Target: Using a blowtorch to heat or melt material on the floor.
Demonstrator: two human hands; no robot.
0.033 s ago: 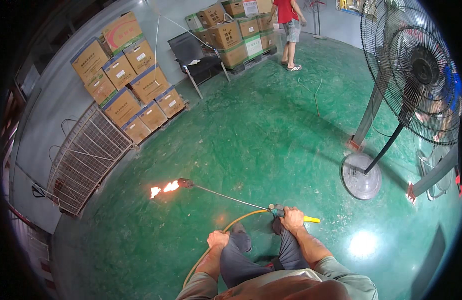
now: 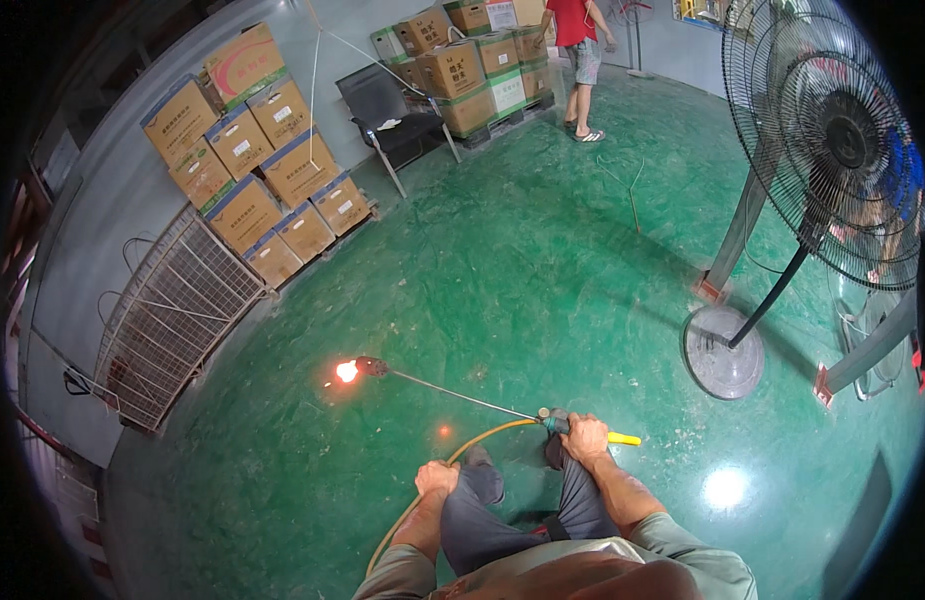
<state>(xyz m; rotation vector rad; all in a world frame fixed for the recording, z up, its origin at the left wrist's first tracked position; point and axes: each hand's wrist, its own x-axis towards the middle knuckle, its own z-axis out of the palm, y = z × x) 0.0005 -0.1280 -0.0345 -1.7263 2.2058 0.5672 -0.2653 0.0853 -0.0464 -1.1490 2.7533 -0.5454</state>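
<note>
A gas torch (image 2: pixel 463 397) with a long thin metal tube points to the left over the floor. At the far end, its dark nozzle (image 2: pixel 372 367) gives off a small bright flame (image 2: pixel 347 371). My right hand (image 2: pixel 586 438) is wrapped round the torch's handle, whose yellow end (image 2: pixel 626 439) sticks out to the right. From the torch's valve a yellow hose (image 2: pixel 496 430) curves to the lower left. Closed round that hose is my left hand (image 2: pixel 438 479), close to my left knee.
A standing fan (image 2: pixel 724 352) and steel posts (image 2: pixel 741 225) are at the right. Cardboard boxes (image 2: pixel 245 212) are stacked at the left, beside a wire mesh rack (image 2: pixel 183 310). A black chair (image 2: pixel 388 115) stands farther back. A person in red (image 2: pixel 575 25) is at the far end.
The flame at the nozzle has shrunk from a long streak to a short bright spot. My hands and the torch look unmoved.
</note>
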